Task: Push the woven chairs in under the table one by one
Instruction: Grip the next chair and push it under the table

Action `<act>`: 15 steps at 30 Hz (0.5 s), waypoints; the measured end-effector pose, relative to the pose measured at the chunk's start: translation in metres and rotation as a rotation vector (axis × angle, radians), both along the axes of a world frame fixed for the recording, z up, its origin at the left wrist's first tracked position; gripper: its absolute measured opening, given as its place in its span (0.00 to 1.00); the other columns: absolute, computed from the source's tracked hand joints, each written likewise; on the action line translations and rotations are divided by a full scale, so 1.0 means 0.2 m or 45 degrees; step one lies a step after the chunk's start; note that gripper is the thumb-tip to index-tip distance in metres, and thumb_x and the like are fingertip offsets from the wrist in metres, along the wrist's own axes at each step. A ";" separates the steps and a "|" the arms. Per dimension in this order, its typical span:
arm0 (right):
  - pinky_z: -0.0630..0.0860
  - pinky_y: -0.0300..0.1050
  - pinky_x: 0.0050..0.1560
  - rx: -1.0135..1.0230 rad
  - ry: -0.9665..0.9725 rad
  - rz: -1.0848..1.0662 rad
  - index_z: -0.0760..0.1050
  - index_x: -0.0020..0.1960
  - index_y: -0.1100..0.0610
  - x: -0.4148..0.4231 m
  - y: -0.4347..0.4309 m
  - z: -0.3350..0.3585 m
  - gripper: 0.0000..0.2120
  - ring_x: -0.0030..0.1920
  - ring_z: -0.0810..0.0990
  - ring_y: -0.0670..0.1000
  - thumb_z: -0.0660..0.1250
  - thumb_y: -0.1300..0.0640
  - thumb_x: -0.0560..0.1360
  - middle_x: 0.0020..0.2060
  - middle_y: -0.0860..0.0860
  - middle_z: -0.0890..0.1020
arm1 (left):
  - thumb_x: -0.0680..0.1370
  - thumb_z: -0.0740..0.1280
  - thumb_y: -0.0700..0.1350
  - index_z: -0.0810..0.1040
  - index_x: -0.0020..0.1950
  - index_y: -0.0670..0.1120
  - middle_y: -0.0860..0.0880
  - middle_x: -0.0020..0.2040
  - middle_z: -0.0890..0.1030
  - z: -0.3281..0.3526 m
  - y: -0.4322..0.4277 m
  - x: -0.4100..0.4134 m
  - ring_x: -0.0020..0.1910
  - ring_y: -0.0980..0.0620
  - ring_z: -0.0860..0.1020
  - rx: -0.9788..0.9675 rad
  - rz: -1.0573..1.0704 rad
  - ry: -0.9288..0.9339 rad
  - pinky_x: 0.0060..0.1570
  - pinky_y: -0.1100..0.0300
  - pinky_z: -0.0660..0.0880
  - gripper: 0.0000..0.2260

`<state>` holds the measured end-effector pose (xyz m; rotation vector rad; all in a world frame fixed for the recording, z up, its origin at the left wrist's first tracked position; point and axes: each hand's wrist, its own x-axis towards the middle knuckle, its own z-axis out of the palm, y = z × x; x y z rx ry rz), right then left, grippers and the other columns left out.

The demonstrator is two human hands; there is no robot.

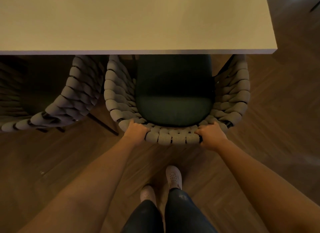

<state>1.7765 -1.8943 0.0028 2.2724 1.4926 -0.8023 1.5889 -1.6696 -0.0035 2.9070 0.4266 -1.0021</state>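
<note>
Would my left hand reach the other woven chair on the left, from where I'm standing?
Probably yes, once freed. The left hand grips the near chair by its back rim; the other chair stands just beside it, only bare floor between.

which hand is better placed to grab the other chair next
Left. The left hand grips the chair by its back, on the side next to the other chair; the right hand grips the far side.

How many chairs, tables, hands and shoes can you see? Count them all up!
Chairs: 2, held chair, side chair
Tables: 1, table
Hands: 2, left hand, right hand
Shoes: 2, left shoe, right shoe
Total: 7
</note>
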 end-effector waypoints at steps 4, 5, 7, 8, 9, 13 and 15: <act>0.62 0.56 0.68 -0.012 -0.011 -0.025 0.74 0.62 0.45 -0.01 0.02 0.01 0.14 0.58 0.76 0.51 0.63 0.51 0.76 0.55 0.47 0.79 | 0.81 0.59 0.48 0.74 0.65 0.56 0.53 0.60 0.79 -0.01 0.03 -0.01 0.62 0.50 0.74 -0.031 -0.002 0.004 0.66 0.46 0.61 0.13; 0.62 0.56 0.67 -0.014 -0.015 -0.034 0.74 0.62 0.44 -0.01 0.03 0.02 0.14 0.58 0.76 0.51 0.63 0.51 0.76 0.55 0.47 0.79 | 0.81 0.59 0.48 0.74 0.65 0.56 0.53 0.60 0.79 -0.01 0.04 0.00 0.62 0.50 0.74 -0.041 0.002 0.018 0.67 0.45 0.61 0.13; 0.62 0.57 0.68 -0.005 -0.017 -0.057 0.74 0.61 0.44 0.00 0.06 0.02 0.14 0.58 0.76 0.51 0.63 0.51 0.76 0.55 0.46 0.79 | 0.81 0.60 0.47 0.74 0.66 0.56 0.52 0.61 0.79 0.00 0.07 0.03 0.64 0.50 0.73 -0.042 0.000 0.022 0.70 0.40 0.57 0.14; 0.62 0.57 0.68 -0.003 -0.011 -0.072 0.74 0.61 0.43 0.01 0.08 0.02 0.14 0.58 0.76 0.51 0.64 0.51 0.76 0.55 0.46 0.79 | 0.81 0.60 0.46 0.73 0.67 0.56 0.52 0.62 0.78 0.00 0.09 0.04 0.65 0.50 0.73 -0.039 0.004 0.030 0.71 0.39 0.54 0.15; 0.62 0.57 0.67 -0.004 -0.009 -0.078 0.74 0.61 0.43 0.01 0.09 0.02 0.14 0.58 0.76 0.51 0.64 0.51 0.75 0.55 0.46 0.79 | 0.81 0.60 0.46 0.73 0.68 0.56 0.52 0.62 0.78 0.00 0.10 0.05 0.65 0.49 0.73 -0.037 0.009 0.032 0.72 0.38 0.53 0.15; 0.62 0.57 0.68 -0.012 -0.031 -0.050 0.73 0.63 0.43 0.01 0.10 0.01 0.16 0.58 0.76 0.51 0.64 0.50 0.76 0.56 0.47 0.79 | 0.81 0.60 0.47 0.72 0.68 0.56 0.52 0.64 0.78 -0.01 0.12 0.05 0.66 0.49 0.72 -0.050 0.008 0.026 0.72 0.36 0.52 0.16; 0.62 0.57 0.67 -0.005 -0.038 -0.058 0.74 0.62 0.43 0.01 0.11 0.00 0.15 0.57 0.76 0.51 0.64 0.50 0.76 0.56 0.47 0.78 | 0.81 0.61 0.48 0.72 0.68 0.56 0.53 0.65 0.77 -0.02 0.11 0.05 0.68 0.49 0.71 -0.058 0.013 0.006 0.72 0.35 0.51 0.16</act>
